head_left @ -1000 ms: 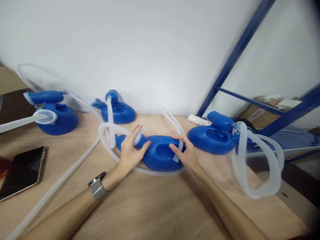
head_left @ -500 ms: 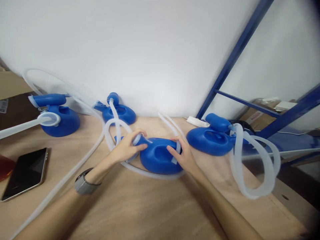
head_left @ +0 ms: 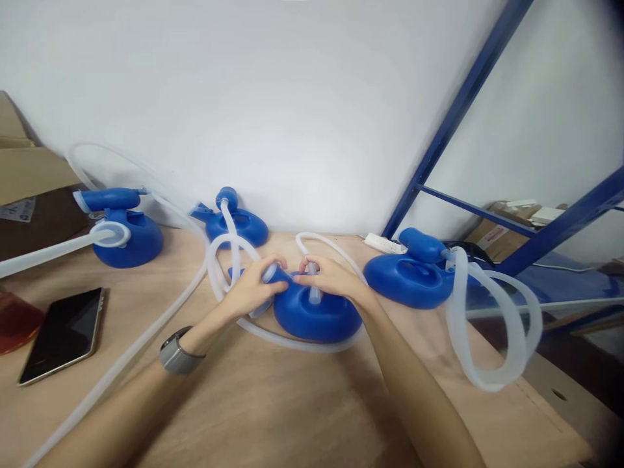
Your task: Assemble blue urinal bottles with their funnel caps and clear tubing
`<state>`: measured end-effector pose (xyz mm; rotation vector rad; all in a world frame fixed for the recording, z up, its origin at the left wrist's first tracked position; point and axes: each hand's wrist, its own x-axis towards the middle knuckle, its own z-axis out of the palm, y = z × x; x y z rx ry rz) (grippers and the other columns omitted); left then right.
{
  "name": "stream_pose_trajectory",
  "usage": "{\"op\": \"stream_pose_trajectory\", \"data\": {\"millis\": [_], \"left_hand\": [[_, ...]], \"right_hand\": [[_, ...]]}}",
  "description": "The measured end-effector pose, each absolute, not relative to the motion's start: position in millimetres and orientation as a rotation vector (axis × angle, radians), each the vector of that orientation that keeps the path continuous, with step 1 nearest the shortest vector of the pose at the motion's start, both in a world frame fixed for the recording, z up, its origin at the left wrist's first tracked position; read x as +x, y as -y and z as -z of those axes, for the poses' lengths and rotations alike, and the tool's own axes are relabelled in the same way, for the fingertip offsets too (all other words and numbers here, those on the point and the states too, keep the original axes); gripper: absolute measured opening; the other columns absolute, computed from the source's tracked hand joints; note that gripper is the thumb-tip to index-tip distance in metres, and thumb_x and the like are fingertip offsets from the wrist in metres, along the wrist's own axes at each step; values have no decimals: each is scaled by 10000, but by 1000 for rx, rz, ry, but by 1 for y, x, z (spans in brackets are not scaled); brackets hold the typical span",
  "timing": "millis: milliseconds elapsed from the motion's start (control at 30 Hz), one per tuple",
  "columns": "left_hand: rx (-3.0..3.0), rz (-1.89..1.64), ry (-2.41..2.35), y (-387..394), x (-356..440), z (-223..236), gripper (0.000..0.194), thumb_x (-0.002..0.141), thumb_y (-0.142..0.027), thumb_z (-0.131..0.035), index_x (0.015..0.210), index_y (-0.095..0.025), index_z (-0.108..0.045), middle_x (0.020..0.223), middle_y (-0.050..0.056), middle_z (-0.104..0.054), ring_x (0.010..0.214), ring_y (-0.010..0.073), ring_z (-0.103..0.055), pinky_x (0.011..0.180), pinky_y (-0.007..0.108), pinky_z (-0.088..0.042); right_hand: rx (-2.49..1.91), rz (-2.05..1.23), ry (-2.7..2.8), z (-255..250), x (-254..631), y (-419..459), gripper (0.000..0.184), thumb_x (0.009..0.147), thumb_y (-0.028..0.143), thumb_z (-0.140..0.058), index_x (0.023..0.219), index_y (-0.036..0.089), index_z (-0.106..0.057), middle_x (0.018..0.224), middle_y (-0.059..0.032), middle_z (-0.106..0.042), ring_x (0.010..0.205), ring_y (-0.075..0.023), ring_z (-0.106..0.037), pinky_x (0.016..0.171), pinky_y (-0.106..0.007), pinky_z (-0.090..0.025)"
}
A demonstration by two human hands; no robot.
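A blue plastic urinal bottle [head_left: 316,324] lies on the wooden table in front of me. My left hand [head_left: 256,281] is closed around its neck, thumb and fingers near the pale rim [head_left: 268,272]. Over the top of the bottle, my right hand [head_left: 327,276] is closed on a short translucent tube end [head_left: 315,295] that points down. Its fingertips come close to my left thumb at the neck, and whether they also pinch something there I cannot tell. A long white hose [head_left: 292,343] loops around the bottle's front and behind it.
Similar blue bottles with hoses stand at the left [head_left: 127,240], back [head_left: 246,227] and right [head_left: 409,279]. A phone [head_left: 63,335] lies at left by a red container [head_left: 17,322]. A power strip [head_left: 384,244] sits against the wall beside a blue metal rack [head_left: 453,123].
My right hand has moved left from the bottle's right end to near its neck, carrying the tube end along. My left hand keeps its grip. The view has shifted slightly.
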<state>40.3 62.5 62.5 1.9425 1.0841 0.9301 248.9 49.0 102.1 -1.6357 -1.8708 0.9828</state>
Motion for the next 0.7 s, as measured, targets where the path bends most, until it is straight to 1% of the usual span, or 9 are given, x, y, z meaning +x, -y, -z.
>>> {"op": "stream_pose_trajectory", "data": {"millis": [100, 200, 300, 400, 533, 633, 700], "left_hand": [[1938, -956, -1089, -61, 42, -63, 241, 763, -294, -677, 993, -237, -630, 1027, 6, -689, 998, 250, -637, 932, 386, -518], [1929, -997, -1113, -60, 45, -63, 200, 803, -353, -693, 950, -234, -629, 1006, 3, -689, 969, 237, -638, 910, 364, -509], [1944, -1062, -1165, -60, 50, -59, 238, 859, -455, -697, 898, -230, -629, 940, -4, -694, 912, 222, -636, 886, 352, -490], [1946, -1156, -1222, -61, 55, -52, 207, 876, -429, -686, 887, -226, -646, 934, 3, -717, 919, 227, -654, 897, 363, -478], [1921, -1206, -1292, -61, 58, -46, 183, 889, -402, -659, 966, -242, -704, 1027, 11, -761, 978, 248, -686, 949, 393, -484], [1901, -1235, -1382, -59, 60, -46, 215, 878, -406, -644, 1008, -252, -720, 1020, 7, -769, 914, 244, -697, 926, 400, -494], [1888, -1273, -1438, -57, 63, -46, 228, 863, -402, -640, 1021, -248, -701, 994, 8, -765, 850, 231, -690, 887, 388, -499]], "right_hand": [[-1702, -1025, 1844, -106, 246, -51, 261, 811, 299, -808, 808, 250, -552, 449, 114, -516, 402, -128, -532, 416, -213, -343], [-1722, -1018, 1865, -105, 244, -53, 287, 804, 262, -806, 792, 248, -520, 459, 116, -523, 395, -123, -543, 410, -204, -350], [-1667, -1036, 1881, -100, 245, -55, 310, 804, 294, -812, 788, 245, -507, 473, 117, -514, 393, -114, -533, 400, -196, -350], [-1638, -1054, 1873, -94, 248, -58, 343, 787, 321, -832, 798, 248, -498, 490, 113, -526, 399, -119, -534, 393, -202, -370], [-1673, -1011, 1897, -90, 249, -59, 375, 777, 385, -846, 810, 251, -497, 506, 99, -571, 390, -130, -551, 397, -217, -383], [-1686, -989, 1915, -91, 249, -59, 374, 789, 417, -829, 811, 253, -494, 497, 97, -562, 382, -132, -543, 399, -222, -376], [-1700, -977, 1919, -93, 248, -58, 373, 794, 424, -822, 809, 255, -489, 495, 93, -563, 383, -136, -541, 404, -229, -374]]}}
